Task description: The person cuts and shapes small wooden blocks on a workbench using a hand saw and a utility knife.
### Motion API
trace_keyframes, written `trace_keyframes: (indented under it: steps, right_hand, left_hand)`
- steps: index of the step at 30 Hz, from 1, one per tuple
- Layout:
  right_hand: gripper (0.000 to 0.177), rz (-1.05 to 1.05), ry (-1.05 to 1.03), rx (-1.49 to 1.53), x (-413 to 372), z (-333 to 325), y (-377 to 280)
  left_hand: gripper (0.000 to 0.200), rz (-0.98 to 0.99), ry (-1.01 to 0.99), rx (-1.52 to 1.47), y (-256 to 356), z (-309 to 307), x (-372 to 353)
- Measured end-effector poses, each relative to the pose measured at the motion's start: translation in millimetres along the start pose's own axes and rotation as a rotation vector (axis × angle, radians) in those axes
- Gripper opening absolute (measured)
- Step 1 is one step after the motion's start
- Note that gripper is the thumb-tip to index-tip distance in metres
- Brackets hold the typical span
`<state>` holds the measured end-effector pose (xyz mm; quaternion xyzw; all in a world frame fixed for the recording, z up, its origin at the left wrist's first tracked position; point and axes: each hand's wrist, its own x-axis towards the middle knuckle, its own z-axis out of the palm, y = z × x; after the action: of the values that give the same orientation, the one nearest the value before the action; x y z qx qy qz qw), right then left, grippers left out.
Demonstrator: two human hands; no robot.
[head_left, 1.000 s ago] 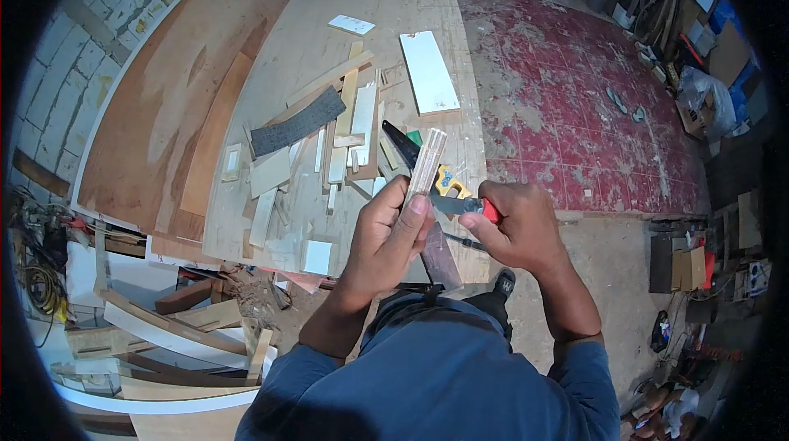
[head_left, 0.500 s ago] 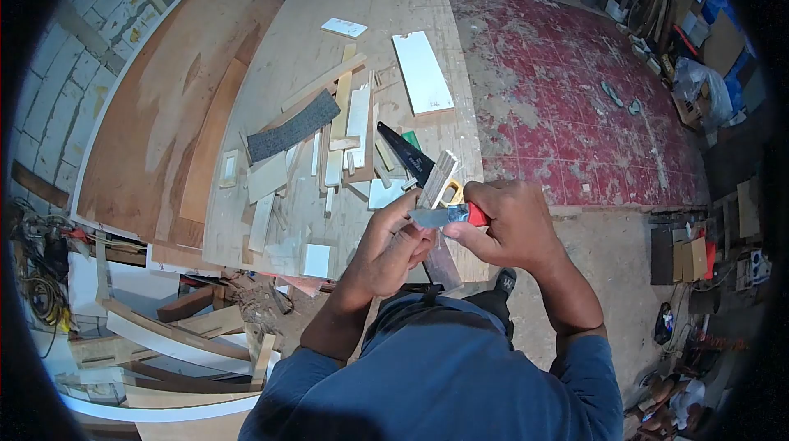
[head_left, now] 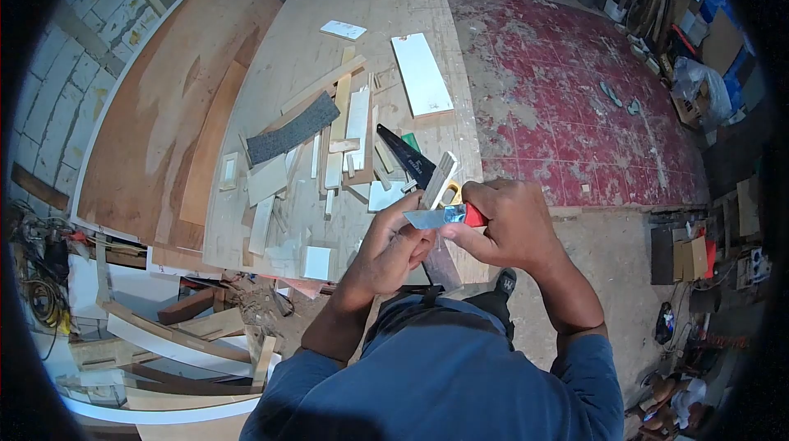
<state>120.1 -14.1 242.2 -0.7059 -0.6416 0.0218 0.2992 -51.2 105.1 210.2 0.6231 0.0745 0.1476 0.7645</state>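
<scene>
My left hand (head_left: pixel 389 244) is wrapped round a small pale wood strip (head_left: pixel 441 180), which points up and away from me. In my right hand (head_left: pixel 511 223) is a knife with a red handle (head_left: pixel 474 215); its broad metal blade (head_left: pixel 427 218) lies across the lower part of the strip, near my left fingers. Beyond my hands, a handsaw with a black blade (head_left: pixel 404 153) and a yellow handle (head_left: pixel 453 192) rests on the wooden table (head_left: pixel 271 71). The fingertips of my left hand are partly hidden behind the blade.
Wood offcuts, a dark grey abrasive-looking strip (head_left: pixel 292 129) and a white board (head_left: pixel 422 74) lie on the table. Large brown panels (head_left: pixel 156 104) lean at the left. Curved wood pieces (head_left: pixel 177 346) are piled at the lower left. A person (head_left: pixel 686 401) is partly visible at the lower right.
The knife blade has shifted slightly left and down along the strip, together with my right hand. The strip has tilted a little.
</scene>
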Motion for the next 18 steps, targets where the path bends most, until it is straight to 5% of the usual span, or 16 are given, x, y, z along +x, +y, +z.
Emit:
trace_keyframes:
  steps: [18]
  right_hand:
    - [0.061, 0.004, 0.02, 0.005, -1.7, 0.7, -2.7]
  left_hand:
    - [0.043, 0.015, 0.03, -0.001, 0.3, 3.8, -1.9]
